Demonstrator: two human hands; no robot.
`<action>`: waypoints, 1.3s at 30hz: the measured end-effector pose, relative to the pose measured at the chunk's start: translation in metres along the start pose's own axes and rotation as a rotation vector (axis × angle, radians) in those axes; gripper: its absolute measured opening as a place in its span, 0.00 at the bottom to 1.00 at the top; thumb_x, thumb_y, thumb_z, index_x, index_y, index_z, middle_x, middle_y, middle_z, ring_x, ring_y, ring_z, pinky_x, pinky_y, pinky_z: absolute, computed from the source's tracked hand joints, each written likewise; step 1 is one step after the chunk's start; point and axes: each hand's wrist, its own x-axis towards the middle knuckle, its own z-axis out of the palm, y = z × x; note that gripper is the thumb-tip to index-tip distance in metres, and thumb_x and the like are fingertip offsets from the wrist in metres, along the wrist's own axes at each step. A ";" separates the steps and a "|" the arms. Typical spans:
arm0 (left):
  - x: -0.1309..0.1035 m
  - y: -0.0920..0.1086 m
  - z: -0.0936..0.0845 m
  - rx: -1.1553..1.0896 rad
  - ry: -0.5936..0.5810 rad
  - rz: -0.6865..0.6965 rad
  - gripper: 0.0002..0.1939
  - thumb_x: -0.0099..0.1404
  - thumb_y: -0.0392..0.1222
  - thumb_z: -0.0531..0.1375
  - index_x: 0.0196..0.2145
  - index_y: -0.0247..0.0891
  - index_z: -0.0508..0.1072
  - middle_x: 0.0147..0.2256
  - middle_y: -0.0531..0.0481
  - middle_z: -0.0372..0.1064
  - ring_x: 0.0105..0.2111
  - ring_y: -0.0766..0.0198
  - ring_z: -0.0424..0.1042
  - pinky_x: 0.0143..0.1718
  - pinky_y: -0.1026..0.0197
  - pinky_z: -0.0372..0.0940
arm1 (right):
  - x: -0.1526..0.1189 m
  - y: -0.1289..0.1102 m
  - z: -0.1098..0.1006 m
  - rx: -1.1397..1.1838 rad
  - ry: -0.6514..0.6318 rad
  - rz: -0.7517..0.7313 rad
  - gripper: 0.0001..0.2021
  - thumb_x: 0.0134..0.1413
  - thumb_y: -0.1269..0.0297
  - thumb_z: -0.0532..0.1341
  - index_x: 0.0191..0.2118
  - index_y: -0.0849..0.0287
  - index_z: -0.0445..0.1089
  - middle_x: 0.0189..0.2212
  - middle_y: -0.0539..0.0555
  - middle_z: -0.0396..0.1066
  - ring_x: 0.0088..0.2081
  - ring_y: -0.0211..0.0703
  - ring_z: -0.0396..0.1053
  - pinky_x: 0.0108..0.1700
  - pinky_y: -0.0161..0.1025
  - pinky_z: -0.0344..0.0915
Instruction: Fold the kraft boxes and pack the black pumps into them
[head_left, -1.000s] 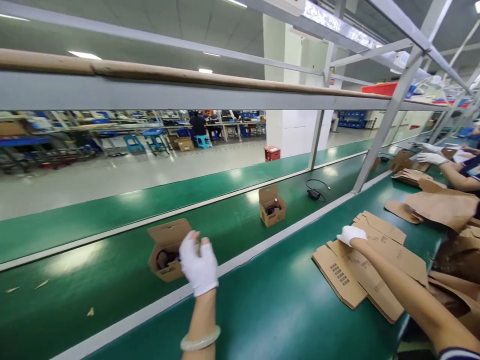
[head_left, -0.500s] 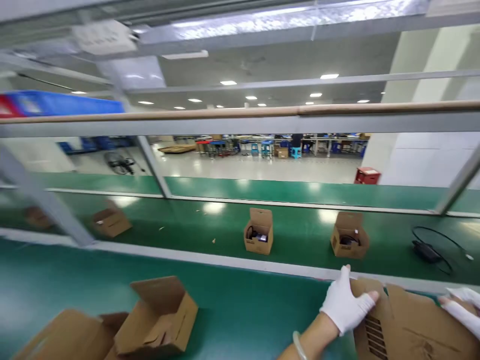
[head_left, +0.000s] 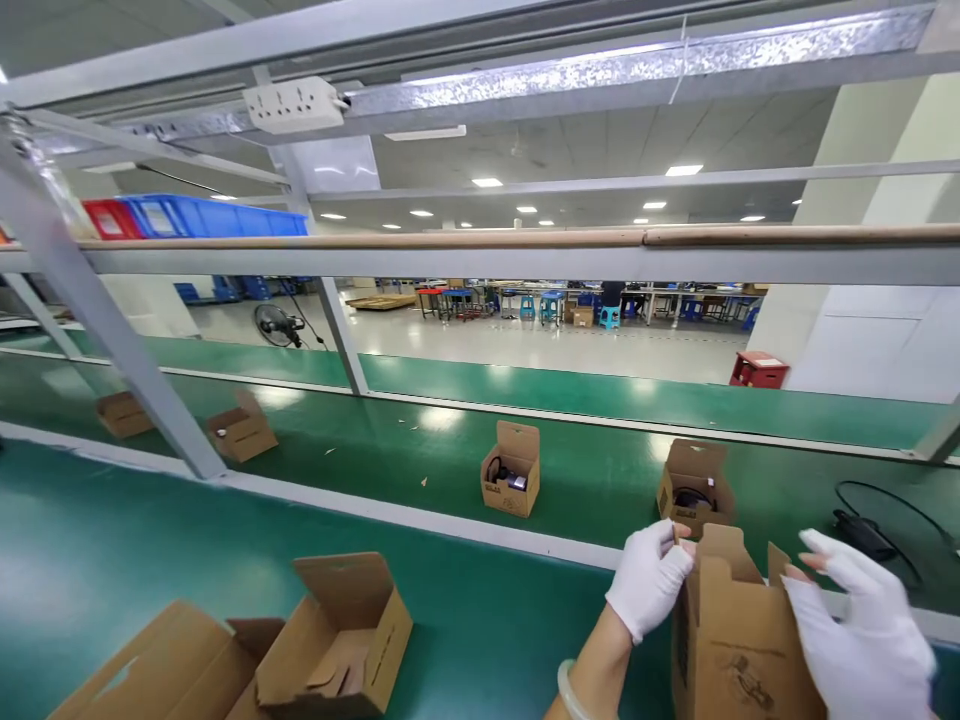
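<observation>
Faces 2 open boxes [head_left: 513,498] with black cables [head_left: 493,469] inside, past counter's [head_left: 487,630] far edge. Pinches carton [head_left: 750,650], flaps raised since earlier, with left hand [head_left: 649,580]; touches it with spread right hand [head_left: 862,620].

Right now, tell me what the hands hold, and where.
A box: the left hand pinches it at the upper left edge; the right hand is against its right side, its grip unclear.
</observation>
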 end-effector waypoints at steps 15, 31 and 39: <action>-0.012 0.018 -0.011 0.053 0.015 0.166 0.33 0.62 0.61 0.54 0.54 0.30 0.62 0.44 0.36 0.71 0.46 0.52 0.70 0.51 0.53 0.62 | -0.008 -0.028 -0.015 0.046 -0.637 -0.557 0.12 0.56 0.55 0.59 0.39 0.58 0.70 0.35 0.57 0.70 0.39 0.51 0.69 0.53 0.56 0.62; -0.031 0.038 -0.014 0.312 -0.451 0.398 0.24 0.51 0.50 0.66 0.42 0.39 0.66 0.61 0.40 0.46 0.59 0.47 0.55 0.60 0.51 0.52 | 0.020 -0.002 -0.039 0.404 -0.274 0.101 0.16 0.63 0.62 0.51 0.54 0.55 0.63 0.53 0.58 0.65 0.56 0.50 0.59 0.60 0.53 0.53; -0.034 0.024 -0.011 0.385 -0.472 0.463 0.24 0.48 0.46 0.66 0.41 0.41 0.61 0.64 0.39 0.36 0.61 0.42 0.49 0.58 0.44 0.50 | 0.020 -0.007 -0.031 1.486 -0.935 0.863 0.31 0.55 0.53 0.61 0.61 0.60 0.55 0.56 0.61 0.61 0.55 0.55 0.62 0.58 0.52 0.58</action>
